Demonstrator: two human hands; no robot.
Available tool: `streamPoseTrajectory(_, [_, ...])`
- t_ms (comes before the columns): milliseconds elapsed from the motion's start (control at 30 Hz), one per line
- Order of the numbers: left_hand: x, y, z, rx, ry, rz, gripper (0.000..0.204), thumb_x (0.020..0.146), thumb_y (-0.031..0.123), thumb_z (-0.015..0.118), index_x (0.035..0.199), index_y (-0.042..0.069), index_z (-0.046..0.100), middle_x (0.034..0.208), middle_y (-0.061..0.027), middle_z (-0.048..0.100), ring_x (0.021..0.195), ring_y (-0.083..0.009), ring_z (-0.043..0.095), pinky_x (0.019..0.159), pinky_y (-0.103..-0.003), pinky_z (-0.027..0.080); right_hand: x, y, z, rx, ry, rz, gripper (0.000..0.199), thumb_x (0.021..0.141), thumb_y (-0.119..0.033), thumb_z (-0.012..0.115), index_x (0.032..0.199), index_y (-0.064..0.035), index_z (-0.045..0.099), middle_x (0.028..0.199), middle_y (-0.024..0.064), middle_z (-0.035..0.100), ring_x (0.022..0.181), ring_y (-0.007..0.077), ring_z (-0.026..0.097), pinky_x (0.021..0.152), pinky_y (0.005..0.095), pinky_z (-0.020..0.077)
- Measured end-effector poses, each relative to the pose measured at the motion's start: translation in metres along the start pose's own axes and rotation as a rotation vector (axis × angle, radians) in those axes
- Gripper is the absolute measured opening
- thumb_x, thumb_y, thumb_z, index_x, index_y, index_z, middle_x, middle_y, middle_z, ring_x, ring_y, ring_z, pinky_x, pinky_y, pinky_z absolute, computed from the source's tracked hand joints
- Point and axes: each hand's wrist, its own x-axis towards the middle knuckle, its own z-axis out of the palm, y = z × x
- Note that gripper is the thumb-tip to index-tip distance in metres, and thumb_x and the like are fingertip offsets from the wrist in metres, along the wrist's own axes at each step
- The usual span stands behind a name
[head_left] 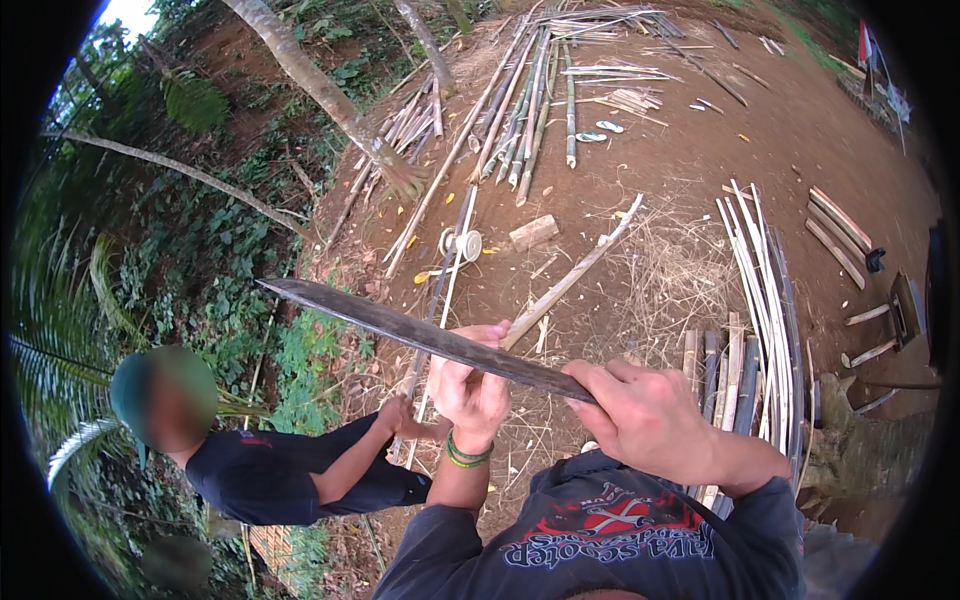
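You hold one long blade (400, 328) in your right hand (650, 415), fingers curled around its near end; its tip points left, above the ground (735, 150). Your left hand (470, 392) is under the blade's middle, fingers bent; I cannot tell whether they touch the blade or pinch anything.

Below lie one wood block (534, 233) and, just left of it, one pale round thing (466, 246). Two sandals (601, 132) rest toward the ground's far edge, right of many poles (535, 110), too overlapped to count. Three split pieces (840, 235) lie near its right edge. One co-worker (260, 475) stands at its left edge, both hands close together.
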Motion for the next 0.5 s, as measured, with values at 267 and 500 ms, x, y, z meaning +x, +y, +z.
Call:
streamPoseTrajectory(267, [-0.002, 0.008, 0.012, -0.023, -0.050, 0.054, 0.023, 0.088, 0.008, 0.073, 0.098, -0.001, 0.054, 0.095, -0.0122, 0.057, 0.083, -0.0251, 0.065, 0.073, -0.035, 0.056, -0.022, 0.037, -0.003, -0.137, -0.031, 0.170, 0.025, 0.091, -0.021, 0.065, 0.110, -0.0050, 0.062, 0.072, 0.0171, 0.064, 0.058, 0.0375, 0.064, 0.050, 0.0471, 0.0505])
streamPoseTrajectory(500, [0.000, 0.011, 0.026, -0.121, -0.059, 0.095, 0.018, 0.082, -0.001, 0.069, 0.092, 0.000, 0.054, 0.090, -0.0129, 0.059, 0.079, -0.0272, 0.066, 0.071, -0.038, 0.061, -0.036, 0.082, 0.023, -0.153, 0.122, 0.117, 0.032, 0.092, -0.031, 0.065, 0.085, -0.0022, 0.053, 0.061, 0.0162, 0.060, 0.053, 0.0390, 0.064, 0.048, 0.0503, 0.0514])
